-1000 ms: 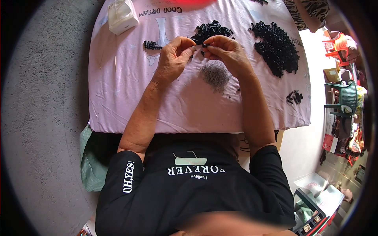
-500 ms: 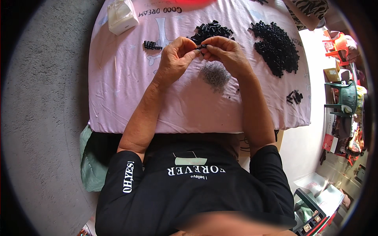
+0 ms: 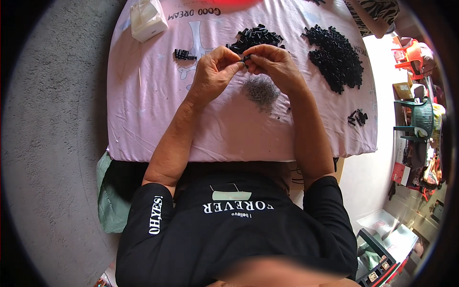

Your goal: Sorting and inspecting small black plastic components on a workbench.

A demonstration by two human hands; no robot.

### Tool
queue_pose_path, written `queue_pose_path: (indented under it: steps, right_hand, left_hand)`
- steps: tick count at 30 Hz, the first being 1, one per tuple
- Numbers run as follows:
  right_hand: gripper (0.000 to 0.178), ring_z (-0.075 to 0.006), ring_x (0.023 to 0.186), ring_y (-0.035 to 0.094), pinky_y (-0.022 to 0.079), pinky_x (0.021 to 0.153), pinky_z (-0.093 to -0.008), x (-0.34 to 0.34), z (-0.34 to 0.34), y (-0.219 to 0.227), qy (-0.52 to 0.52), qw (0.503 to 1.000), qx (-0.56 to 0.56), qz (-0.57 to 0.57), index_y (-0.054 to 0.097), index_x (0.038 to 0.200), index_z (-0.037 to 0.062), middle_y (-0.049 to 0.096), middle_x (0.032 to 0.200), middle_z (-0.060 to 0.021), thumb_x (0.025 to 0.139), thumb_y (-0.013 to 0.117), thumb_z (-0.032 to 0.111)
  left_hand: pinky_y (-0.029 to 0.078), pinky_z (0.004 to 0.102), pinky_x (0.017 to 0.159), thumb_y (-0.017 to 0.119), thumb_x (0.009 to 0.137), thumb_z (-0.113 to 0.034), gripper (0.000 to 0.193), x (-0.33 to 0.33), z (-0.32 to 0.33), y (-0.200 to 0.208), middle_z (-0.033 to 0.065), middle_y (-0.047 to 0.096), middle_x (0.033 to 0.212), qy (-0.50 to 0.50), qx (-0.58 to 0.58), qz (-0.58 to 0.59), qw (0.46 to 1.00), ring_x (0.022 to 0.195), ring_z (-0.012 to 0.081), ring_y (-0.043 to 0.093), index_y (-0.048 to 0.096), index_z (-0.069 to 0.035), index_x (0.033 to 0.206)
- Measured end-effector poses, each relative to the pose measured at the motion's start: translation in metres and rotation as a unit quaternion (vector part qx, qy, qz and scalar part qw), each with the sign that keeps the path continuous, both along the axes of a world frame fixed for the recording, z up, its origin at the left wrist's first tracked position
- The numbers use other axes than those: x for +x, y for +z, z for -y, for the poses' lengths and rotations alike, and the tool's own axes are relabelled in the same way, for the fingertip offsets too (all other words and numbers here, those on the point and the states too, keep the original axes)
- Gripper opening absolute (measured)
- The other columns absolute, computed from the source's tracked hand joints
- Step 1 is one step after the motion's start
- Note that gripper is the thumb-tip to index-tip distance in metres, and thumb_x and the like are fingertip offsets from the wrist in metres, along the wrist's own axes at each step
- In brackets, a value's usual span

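Note:
My left hand [image 3: 216, 71] and my right hand [image 3: 273, 67] meet over the middle of the cloth-covered table, both closed in a pinch. Between their fingertips is a small black piece [image 3: 245, 59], mostly covered by the fingers. Just beyond the hands lies a heap of short black pieces [image 3: 259, 36]. Nearer to me, between my forearms, a loose pile of tiny silvery metal parts [image 3: 262, 93] rests on the cloth. Left of my left hand, a few black pieces [image 3: 183, 55] sit lined up side by side.
A large black heap [image 3: 335, 60] spreads at the right, with a smaller group of black pieces [image 3: 357, 117] nearer me. A white box [image 3: 148, 21] stands at the far left on the pink cloth [image 3: 143, 124]. Another person's arm [image 3: 375, 25] shows at the far right corner.
My fingertips have drawn slightly closer around the small black piece, so less of it shows. The arms and the heaps stay where they were.

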State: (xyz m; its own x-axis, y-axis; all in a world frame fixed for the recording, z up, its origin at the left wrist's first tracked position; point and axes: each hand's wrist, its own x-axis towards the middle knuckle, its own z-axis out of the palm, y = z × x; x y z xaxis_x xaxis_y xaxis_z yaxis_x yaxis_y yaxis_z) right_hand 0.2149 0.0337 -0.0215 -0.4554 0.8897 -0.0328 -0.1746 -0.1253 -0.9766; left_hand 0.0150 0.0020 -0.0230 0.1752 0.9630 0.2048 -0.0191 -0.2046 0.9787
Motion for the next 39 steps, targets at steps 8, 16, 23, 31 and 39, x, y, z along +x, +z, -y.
queue_pose_path:
  steps: [8,16,23,31,39]
  right_hand:
    - [0.019,-0.0087,0.077,0.066,0.057,0.075,-0.0234,0.0,0.0,-0.002,0.004,1.0,-0.002,0.0,0.069,0.111,-0.0007,0.071,0.09,-0.0059,0.099,0.059,0.009]
    - [0.019,-0.0087,0.078,0.066,0.057,0.076,-0.0234,-0.002,0.001,-0.003,-0.001,1.0,-0.018,0.003,0.068,0.113,-0.0007,0.071,0.09,-0.0057,0.099,0.059,0.009]
    - [0.019,-0.0088,0.078,0.066,0.057,0.077,-0.0239,0.0,-0.001,-0.005,-0.004,1.0,-0.017,0.003,0.068,0.112,-0.0001,0.07,0.09,-0.0052,0.099,0.059,0.009]
    - [0.02,-0.0069,0.08,0.063,0.054,0.078,-0.0228,0.006,-0.002,-0.003,-0.011,1.0,-0.008,0.018,0.068,0.114,0.0029,0.068,0.092,-0.0013,0.1,0.06,0.015]
    - [0.018,-0.007,0.076,0.064,0.056,0.075,-0.0227,0.0,0.0,-0.001,-0.002,0.999,0.01,0.033,0.07,0.11,0.0007,0.07,0.088,-0.0036,0.099,0.057,0.008]
  left_hand:
    - [0.053,0.0226,0.073,0.068,0.09,0.002,0.007,0.001,0.0,-0.004,0.0024,0.067,0.084,0.011,0.031,-0.014,0.999,0.079,0.0072,0.064,0.062,-0.001,0.091]
    - [0.05,0.0239,0.065,0.07,0.087,0.001,0.01,0.004,0.001,-0.001,0.0018,0.062,0.077,0.044,0.121,-0.092,0.987,0.071,0.0066,0.058,0.06,-0.001,0.086]
    - [0.05,0.0295,0.063,0.068,0.084,0.005,0.012,0.004,0.0,-0.001,0.0093,0.061,0.077,0.069,0.189,-0.145,0.969,0.068,0.0164,0.061,0.059,-0.001,0.09]
    - [0.051,0.027,0.073,0.069,0.086,0.004,0.011,0.004,0.004,0.007,0.0054,0.063,0.083,0.065,0.172,-0.164,0.969,0.076,0.0123,0.061,0.06,-0.001,0.091]
    - [0.052,0.0329,0.064,0.065,0.085,0.005,0.01,0.004,0.004,0.008,0.0134,0.061,0.081,0.05,0.198,-0.186,0.961,0.07,0.0232,0.064,0.059,0.0,0.09]
